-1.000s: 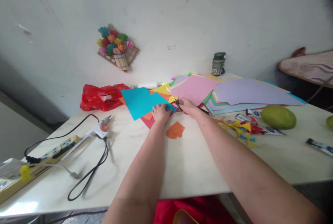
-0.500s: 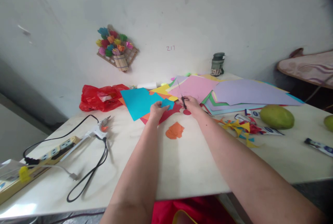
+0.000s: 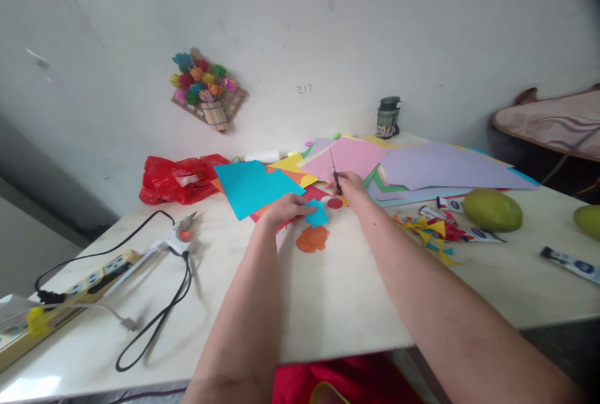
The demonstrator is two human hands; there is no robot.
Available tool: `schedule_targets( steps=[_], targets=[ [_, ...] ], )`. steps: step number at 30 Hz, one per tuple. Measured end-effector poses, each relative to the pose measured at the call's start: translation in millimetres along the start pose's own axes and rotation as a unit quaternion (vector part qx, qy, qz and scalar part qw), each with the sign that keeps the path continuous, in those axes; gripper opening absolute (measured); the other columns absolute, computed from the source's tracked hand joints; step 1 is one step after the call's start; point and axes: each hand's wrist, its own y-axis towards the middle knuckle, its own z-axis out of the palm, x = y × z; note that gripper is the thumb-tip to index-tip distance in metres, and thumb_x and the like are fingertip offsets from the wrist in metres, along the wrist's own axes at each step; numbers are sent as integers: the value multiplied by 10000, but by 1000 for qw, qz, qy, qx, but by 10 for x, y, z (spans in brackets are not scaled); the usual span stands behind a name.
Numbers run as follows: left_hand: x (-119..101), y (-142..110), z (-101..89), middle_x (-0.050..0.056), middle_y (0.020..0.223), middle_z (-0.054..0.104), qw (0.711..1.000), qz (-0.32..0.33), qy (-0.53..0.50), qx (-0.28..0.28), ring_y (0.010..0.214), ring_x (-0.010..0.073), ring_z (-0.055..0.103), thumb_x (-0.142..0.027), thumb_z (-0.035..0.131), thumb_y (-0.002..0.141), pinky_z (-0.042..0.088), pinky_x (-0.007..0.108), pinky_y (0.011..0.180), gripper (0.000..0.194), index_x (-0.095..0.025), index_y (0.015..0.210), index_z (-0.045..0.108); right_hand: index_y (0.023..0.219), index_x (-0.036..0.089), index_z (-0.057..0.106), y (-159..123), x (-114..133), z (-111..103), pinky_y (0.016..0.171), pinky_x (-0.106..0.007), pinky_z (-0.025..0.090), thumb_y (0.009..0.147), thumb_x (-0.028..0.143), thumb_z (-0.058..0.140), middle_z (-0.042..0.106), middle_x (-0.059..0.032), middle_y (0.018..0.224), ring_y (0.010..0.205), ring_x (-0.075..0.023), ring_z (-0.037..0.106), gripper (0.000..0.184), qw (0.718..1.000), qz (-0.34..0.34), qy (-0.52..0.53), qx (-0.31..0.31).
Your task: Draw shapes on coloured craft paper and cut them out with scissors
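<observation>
Between the thumb and fingers of my left hand (image 3: 284,209) is a small stack of blue paper pieces (image 3: 317,212). It hangs just beyond the orange paper cutouts (image 3: 312,239) that lie on the table. My right hand (image 3: 350,187) grips a pair of scissors (image 3: 336,180) by dark handles, blades pointing up and away. Just below the scissors lies a red paper circle (image 3: 334,203). A large blue sheet (image 3: 255,188) rests over orange and red paper, left of and beyond my left hand.
Pastel paper sheets (image 3: 435,165) spread at the back right. Paper scraps (image 3: 429,229), glue tubes (image 3: 485,235) and a green mango (image 3: 493,210) lie to the right. On the left are a glue gun (image 3: 180,238), a power strip (image 3: 89,285) and a red plastic bag (image 3: 162,179).
My left hand has picked up the small blue paper pieces from the large blue sheet's edge and brought them nearer, beside the orange cutouts. The scissors moved slightly right, with blades tipped more upright.
</observation>
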Motion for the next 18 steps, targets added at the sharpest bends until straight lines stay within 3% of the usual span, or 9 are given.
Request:
schedule_targets(
  steps=[3,6,14,18],
  targets=[
    [-52,-9,-7,-12,479,505,994,42,55,82,516,135,483,-445,738,509,361,250,483,311,-155,540,633,748,124,576,0,11,-29,314,-182,354,733,258,623,622,-14,532,292,-70,463,143,1000,8,-6,-25],
    [-61,11,-6,-9,538,555,988,63,98,97,559,141,508,-448,717,534,372,245,506,290,-168,594,675,747,125,570,-18,49,-38,322,-187,372,730,257,629,624,-17,533,295,-72,467,146,999,11,-19,-48],
    [76,110,29,14,748,655,979,66,192,20,734,196,579,-437,651,614,430,264,616,237,-214,669,712,751,130,561,-74,180,-32,319,-187,364,752,214,604,559,22,451,289,-74,450,94,997,22,-8,-68],
    [56,121,69,11,960,660,955,93,279,-47,983,244,527,-374,643,644,407,298,846,197,-258,780,726,759,132,563,-94,196,-38,334,-182,375,764,231,601,564,21,464,304,-69,457,105,998,21,-22,-64]
  ],
)
